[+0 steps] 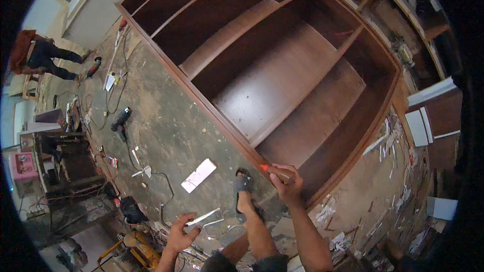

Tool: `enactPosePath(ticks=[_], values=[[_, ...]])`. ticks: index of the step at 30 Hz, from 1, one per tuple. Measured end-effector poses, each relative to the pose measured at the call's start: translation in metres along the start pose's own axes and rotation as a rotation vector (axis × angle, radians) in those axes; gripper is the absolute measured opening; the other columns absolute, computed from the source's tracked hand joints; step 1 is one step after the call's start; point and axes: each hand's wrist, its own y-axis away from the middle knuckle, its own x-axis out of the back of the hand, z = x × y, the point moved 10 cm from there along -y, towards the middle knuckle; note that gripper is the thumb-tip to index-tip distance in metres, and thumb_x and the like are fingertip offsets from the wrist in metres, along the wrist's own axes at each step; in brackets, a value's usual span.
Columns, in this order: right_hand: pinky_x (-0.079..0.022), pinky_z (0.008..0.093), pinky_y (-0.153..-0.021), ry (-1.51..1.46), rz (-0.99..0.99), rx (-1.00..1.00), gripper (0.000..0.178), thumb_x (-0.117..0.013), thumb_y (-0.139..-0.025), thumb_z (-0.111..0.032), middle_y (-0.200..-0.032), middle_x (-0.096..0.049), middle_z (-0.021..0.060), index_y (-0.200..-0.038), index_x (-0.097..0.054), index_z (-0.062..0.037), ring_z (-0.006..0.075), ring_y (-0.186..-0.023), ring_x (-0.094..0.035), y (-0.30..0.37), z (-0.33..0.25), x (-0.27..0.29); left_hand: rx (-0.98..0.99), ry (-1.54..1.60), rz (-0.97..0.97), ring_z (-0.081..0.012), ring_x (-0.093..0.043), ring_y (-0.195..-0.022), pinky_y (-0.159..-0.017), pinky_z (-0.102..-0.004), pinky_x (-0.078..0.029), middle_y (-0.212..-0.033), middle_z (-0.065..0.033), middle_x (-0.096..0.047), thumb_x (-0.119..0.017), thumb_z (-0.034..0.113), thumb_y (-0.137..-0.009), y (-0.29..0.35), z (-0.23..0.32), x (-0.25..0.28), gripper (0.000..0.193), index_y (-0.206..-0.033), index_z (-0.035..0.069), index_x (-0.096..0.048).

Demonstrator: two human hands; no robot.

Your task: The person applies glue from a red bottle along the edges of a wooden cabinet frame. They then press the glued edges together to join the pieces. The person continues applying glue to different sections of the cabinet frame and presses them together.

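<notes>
A large dark-brown wooden cabinet frame with several dividers and shelves fills the middle and upper right. My right hand is closed round a small brown stick-like thing with a bright red-orange tip. Its tip is at the cabinet's near edge strip; whether it touches the wood I cannot tell. My left hand hangs low at the front with its fingers apart and nothing in them. Just beyond its fingertips shows a thin white strip.
A black heat-gun-shaped power tool lies on the floor, its cord trailing toward me. Nearby is a white rectangular piece. Another person stands far left. A yellow machine sits lower left, and scraps litter the floor at right.
</notes>
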Motion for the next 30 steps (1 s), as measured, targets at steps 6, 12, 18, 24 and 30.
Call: enactPosePath(ticks=[6,12,18,24,30], values=[[-0.052,0.0329,-0.095,0.148,-0.009,-0.028,0.032,-0.080,-0.080,-0.007,-0.113,-0.071,0.0139,-0.109,-0.067,-0.0023,0.0205,-0.105,-0.068,0.042,-0.002,0.060,-0.004,-0.042,-0.096,-0.0271,-0.065,-0.105,-0.087,-0.0385,-0.052,-0.118,-0.0140,-0.064,-0.077,0.017,-0.080,0.044,0.001,-0.056,0.054,-0.130,0.010,-0.060],[-0.053,0.0345,-0.095,0.013,0.005,-0.003,0.033,-0.079,-0.078,0.000,-0.112,-0.072,0.0138,-0.108,-0.067,-0.0027,0.0209,-0.106,-0.068,0.079,0.011,0.114,-0.018,-0.055,-0.107,-0.0272,-0.065,-0.106,-0.087,-0.0384,-0.052,-0.118,-0.0151,-0.064,-0.077,0.018,-0.080,0.058,0.019,-0.109,0.053,-0.129,0.009,-0.060],[-0.055,0.0333,-0.092,0.043,-0.060,-0.080,0.031,-0.078,-0.079,-0.001,-0.113,-0.071,0.0134,-0.108,-0.067,-0.0021,0.0205,-0.104,-0.068,0.106,0.034,0.161,0.015,-0.012,-0.129,-0.0236,-0.063,-0.109,-0.091,-0.0370,-0.049,-0.120,-0.0112,-0.064,-0.076,0.014,-0.081,0.077,0.036,-0.173,0.052,-0.130,0.010,-0.061],[-0.055,0.0315,-0.088,0.062,-0.135,-0.037,0.032,-0.081,-0.079,-0.004,-0.106,-0.073,0.0119,-0.108,-0.068,-0.0016,0.0174,-0.099,-0.069,0.107,0.015,0.182,0.003,0.012,-0.128,-0.0269,-0.064,-0.108,-0.089,-0.0397,-0.050,-0.119,-0.0140,-0.064,-0.076,0.019,-0.081,0.107,0.047,-0.218,0.053,-0.131,0.010,-0.060],[-0.057,0.0302,-0.082,0.234,-0.217,-0.041,0.031,-0.079,-0.081,-0.004,-0.100,-0.074,0.0099,-0.110,-0.068,-0.0021,0.0157,-0.093,-0.070,0.109,0.000,0.190,0.027,0.007,-0.059,-0.0264,-0.064,-0.107,-0.086,-0.0395,-0.051,-0.116,-0.0129,-0.065,-0.076,0.020,-0.081,0.137,0.039,-0.233,0.052,-0.130,0.010,-0.062]])
